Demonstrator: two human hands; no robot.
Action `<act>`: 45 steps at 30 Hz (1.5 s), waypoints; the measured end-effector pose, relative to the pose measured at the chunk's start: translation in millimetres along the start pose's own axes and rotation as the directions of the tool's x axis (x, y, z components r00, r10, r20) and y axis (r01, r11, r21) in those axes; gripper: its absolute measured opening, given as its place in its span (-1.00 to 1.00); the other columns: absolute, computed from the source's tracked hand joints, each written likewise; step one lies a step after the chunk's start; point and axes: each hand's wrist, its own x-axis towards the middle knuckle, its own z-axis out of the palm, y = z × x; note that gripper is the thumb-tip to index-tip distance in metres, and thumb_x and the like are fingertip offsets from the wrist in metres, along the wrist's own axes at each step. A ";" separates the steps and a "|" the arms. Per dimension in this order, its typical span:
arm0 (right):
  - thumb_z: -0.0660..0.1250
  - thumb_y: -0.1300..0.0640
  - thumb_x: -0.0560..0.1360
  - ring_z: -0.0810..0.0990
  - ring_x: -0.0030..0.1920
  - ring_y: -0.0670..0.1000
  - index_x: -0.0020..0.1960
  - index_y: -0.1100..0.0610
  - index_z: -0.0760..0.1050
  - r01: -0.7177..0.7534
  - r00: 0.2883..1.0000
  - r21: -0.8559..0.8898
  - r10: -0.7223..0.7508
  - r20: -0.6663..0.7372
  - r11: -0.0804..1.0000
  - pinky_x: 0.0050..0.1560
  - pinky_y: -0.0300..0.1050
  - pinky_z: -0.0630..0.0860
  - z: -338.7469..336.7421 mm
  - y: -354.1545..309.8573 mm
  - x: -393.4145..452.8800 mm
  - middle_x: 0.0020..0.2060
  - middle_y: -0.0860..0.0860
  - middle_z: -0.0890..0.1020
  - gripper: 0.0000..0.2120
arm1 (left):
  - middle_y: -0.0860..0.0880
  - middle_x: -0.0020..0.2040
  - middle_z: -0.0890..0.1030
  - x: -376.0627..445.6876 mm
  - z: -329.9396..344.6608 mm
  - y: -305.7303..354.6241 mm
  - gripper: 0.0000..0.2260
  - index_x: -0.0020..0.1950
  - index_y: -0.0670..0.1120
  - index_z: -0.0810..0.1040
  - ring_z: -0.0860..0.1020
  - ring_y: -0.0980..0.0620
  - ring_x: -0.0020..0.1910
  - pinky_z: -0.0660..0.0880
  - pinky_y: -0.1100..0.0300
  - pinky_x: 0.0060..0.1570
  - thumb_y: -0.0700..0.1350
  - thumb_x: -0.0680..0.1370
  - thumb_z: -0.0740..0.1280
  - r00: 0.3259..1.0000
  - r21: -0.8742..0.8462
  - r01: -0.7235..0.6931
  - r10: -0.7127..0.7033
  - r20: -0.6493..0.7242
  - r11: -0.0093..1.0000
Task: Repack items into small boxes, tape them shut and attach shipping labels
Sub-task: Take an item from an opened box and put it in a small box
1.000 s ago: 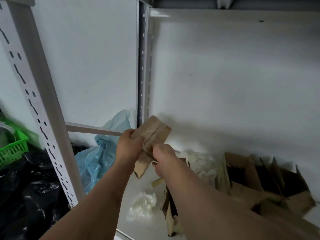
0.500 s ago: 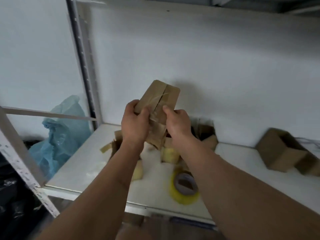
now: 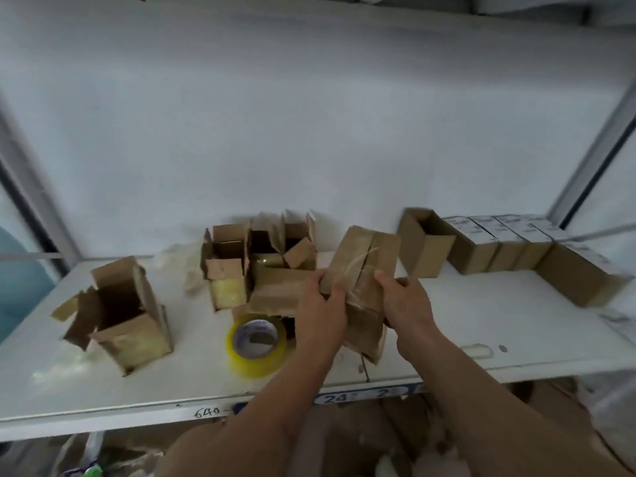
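Item: 1 small cardboard box point(image 3: 361, 270), held above the white shelf point(image 3: 481, 325), left hand point(image 3: 321, 309) and right hand point(image 3: 406, 304) each gripping 1 side. Step judged: pressing tape over the flap seam. Next needs: shipping label; tape roll point(image 3: 256, 344) lies just left.

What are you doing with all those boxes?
A person is packing parcels at a white shelf. Both hands, left hand and right hand, grip a small brown cardboard box with clear tape across its closed flaps. A yellowish roll of clear tape lies nearby, an open brown cardboard box stands left, and white-labelled boxes sit right.
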 end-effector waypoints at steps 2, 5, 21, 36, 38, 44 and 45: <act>0.31 -0.16 0.51 0.58 -0.04 0.08 0.01 0.08 0.42 -0.051 0.998 -0.024 0.051 0.030 0.998 0.08 0.17 0.59 -8.3 17.1 6.5 -0.04 0.08 0.57 -0.69 | 0.01 0.12 0.58 -0.9 8.8 -11.5 -0.70 0.32 0.10 0.43 0.55 -0.02 0.05 0.55 -0.10 0.10 0.12 0.61 0.21 0.999 0.040 0.023 -0.024 0.034 0.999; 0.31 -0.10 0.55 0.61 -0.06 0.09 0.04 0.14 0.43 -0.144 0.980 -0.058 0.151 0.131 0.988 0.01 0.12 0.63 -12.3 37.9 13.7 -0.05 0.13 0.59 -0.70 | 0.02 0.06 0.55 9.0 11.5 -24.9 -0.76 0.29 0.08 0.44 0.52 0.00 0.01 0.52 -0.04 0.10 0.03 0.63 0.19 0.994 0.125 0.068 -0.077 0.075 0.990; 0.33 -0.13 0.55 0.69 -0.16 0.05 0.17 0.26 0.47 -0.227 0.880 0.002 0.204 0.428 0.974 -0.07 -0.01 0.67 7.9 50.6 35.6 -0.10 0.13 0.66 -0.54 | 0.04 0.27 0.51 67.0 -7.8 -36.4 -0.67 0.40 0.06 0.44 0.44 0.09 0.12 0.39 0.14 0.09 0.05 0.64 0.20 0.983 0.460 -0.063 -0.024 0.181 0.886; 0.29 -0.11 0.55 0.52 0.11 0.03 0.26 0.01 0.47 0.164 0.979 -0.943 0.072 0.193 0.291 0.07 -0.09 0.49 -59.6 105.9 101.7 0.12 0.02 0.53 -0.67 | 0.14 0.59 -0.01 71.3 -15.6 -20.4 0.04 0.60 0.05 -0.02 0.06 -0.04 0.54 0.14 -0.08 0.50 0.46 0.30 0.36 0.860 0.782 -0.310 -0.190 0.473 0.541; 0.33 -0.06 0.54 0.54 0.07 0.02 0.25 0.02 0.45 0.170 0.978 -0.958 0.080 0.192 0.229 0.01 -0.11 0.49 -59.0 106.6 99.2 0.09 0.01 0.55 -0.68 | 0.14 0.58 0.00 73.7 -20.1 -18.4 0.04 0.60 0.06 -0.02 0.07 -0.04 0.53 0.15 -0.09 0.50 0.44 0.30 0.39 0.851 0.791 -0.321 -0.209 0.483 0.520; 0.27 0.08 0.56 0.54 -0.15 -0.05 0.17 0.03 0.39 0.185 0.980 -0.954 0.026 0.196 0.238 -0.08 -0.17 0.50 -56.0 103.5 94.0 -0.02 -0.02 0.60 -0.80 | 0.14 0.58 -0.02 74.3 -27.1 -10.1 0.03 0.60 0.07 -0.03 0.02 -0.03 0.54 0.11 -0.11 0.50 0.39 0.31 0.43 0.825 0.810 -0.339 -0.262 0.500 0.478; 0.27 0.06 0.56 0.51 -0.20 -0.06 0.11 0.04 0.38 0.177 0.981 -0.938 0.021 0.192 0.298 -0.14 -0.18 0.48 -57.1 102.4 96.2 -0.09 -0.03 0.59 -0.85 | 0.14 0.58 -0.03 74.4 -26.9 -9.6 0.02 0.60 0.07 -0.03 0.00 -0.04 0.54 0.09 -0.12 0.51 0.38 0.32 0.43 0.824 0.811 -0.339 -0.265 0.500 0.478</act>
